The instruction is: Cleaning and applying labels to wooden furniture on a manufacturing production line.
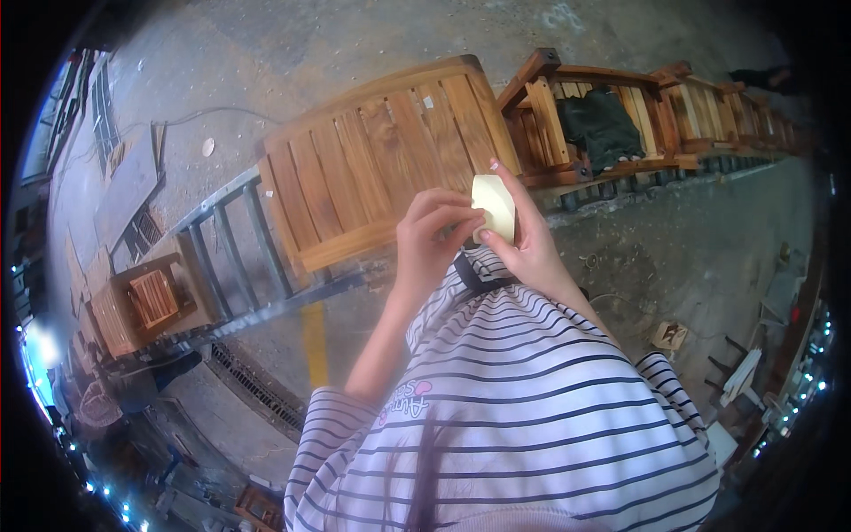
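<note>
My right hand [534, 244] grips a pale yellow, flat-faced piece [493, 206], its thumb and fingers along the right side; I cannot make out its exact kind. At the piece's left edge, the thumb and fingertips of my left hand [436, 232] are pinched together against it. Both hands are in front of my striped shirt, over the near edge of a slatted wooden panel [368, 168]. A small white patch [428, 102] shows on the panel's slats.
The panel lies across a metal roller conveyor [232, 253]. To the right stand several wooden chair frames [545, 124] in a row, one with dark green cloth [603, 129] inside. Farther left along the conveyor is another slatted wooden piece [152, 299]. A floor grate [255, 387] lies at lower left.
</note>
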Tool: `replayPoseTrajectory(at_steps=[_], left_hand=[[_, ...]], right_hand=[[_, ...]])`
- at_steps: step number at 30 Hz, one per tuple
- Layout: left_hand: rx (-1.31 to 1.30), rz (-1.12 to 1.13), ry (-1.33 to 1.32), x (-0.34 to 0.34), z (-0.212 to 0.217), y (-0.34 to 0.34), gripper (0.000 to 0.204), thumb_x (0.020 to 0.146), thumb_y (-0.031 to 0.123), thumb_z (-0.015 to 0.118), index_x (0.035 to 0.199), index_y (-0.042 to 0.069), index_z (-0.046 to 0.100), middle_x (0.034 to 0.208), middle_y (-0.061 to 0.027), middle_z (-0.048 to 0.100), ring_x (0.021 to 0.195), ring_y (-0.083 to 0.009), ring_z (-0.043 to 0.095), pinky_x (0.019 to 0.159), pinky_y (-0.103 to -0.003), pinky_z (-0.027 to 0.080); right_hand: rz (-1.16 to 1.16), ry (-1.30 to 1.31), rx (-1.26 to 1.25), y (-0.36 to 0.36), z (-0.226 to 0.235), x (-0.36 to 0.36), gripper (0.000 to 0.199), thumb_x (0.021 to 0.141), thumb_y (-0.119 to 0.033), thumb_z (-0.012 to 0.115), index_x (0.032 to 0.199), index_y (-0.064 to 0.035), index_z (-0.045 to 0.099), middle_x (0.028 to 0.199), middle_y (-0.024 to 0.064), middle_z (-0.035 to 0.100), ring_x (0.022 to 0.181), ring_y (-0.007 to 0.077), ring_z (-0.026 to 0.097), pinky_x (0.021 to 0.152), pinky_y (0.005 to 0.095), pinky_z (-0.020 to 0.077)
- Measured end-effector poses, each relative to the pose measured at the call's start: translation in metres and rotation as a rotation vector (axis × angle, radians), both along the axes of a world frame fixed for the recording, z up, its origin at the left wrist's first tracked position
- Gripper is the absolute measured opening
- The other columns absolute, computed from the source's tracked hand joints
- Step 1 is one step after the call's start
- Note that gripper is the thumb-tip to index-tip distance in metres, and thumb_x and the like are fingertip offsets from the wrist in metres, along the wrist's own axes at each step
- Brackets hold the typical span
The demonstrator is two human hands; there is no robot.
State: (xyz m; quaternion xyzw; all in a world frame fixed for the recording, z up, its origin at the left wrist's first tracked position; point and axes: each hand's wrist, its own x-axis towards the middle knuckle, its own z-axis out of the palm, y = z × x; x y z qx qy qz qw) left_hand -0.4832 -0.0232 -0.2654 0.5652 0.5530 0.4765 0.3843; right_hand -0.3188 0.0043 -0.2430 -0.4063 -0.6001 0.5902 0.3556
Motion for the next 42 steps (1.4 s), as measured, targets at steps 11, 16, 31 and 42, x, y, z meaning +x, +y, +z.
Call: replayPoseTrajectory(at_steps=[11,16,31,42], left_hand=[[0.149,0.153,0.208,0.001,0.001,-0.046,0.018,0.07,0.004,0.076,0.087,0.008,0.071,0.085,-0.0051,0.062,0.088,-0.0253,0.057,0.077,-0.036,0.044],[0.095,0.186,0.258,-0.002,-0.001,-0.052,0.016,0.073,0.006,0.075,0.087,0.009,0.069,0.084,-0.004,0.061,0.089,-0.0236,0.056,0.08,-0.034,0.038],[0.082,0.563,0.177,-0.01,-0.003,-0.04,0.013,0.075,0.003,0.077,0.084,0.007,0.069,0.082,-0.0021,0.061,0.088,-0.0217,0.054,0.081,-0.034,0.037],[0.353,0.957,0.318,-0.062,-0.026,-0.018,0.006,0.088,0.007,0.066,0.083,0.009,0.063,0.082,-0.0037,0.06,0.081,-0.0174,0.053,0.073,-0.032,0.041]], right_hand=[[0.019,-0.436,-0.098,-0.023,0.006,-0.005,0.014,0.084,-0.003,0.067,0.098,0.0013,0.066,0.087,0.0118,0.071,0.076,0.0143,0.065,0.067,0.0266,0.0488],[0.074,-0.377,-0.006,-0.024,-0.009,-0.009,0.014,0.085,-0.008,0.069,0.095,0.0011,0.065,0.084,0.0137,0.069,0.076,0.0197,0.066,0.068,0.0297,0.0494],[-0.017,-0.371,0.009,-0.019,0.002,-0.051,0.012,0.087,-0.007,0.068,0.094,0.0021,0.064,0.086,0.014,0.068,0.079,0.0228,0.066,0.072,0.0305,0.0493],[-0.028,-0.362,-0.154,-0.02,-0.017,-0.042,0.012,0.091,-0.008,0.066,0.094,0.0028,0.063,0.084,0.0105,0.068,0.076,0.0159,0.066,0.068,0.0271,0.0499]])
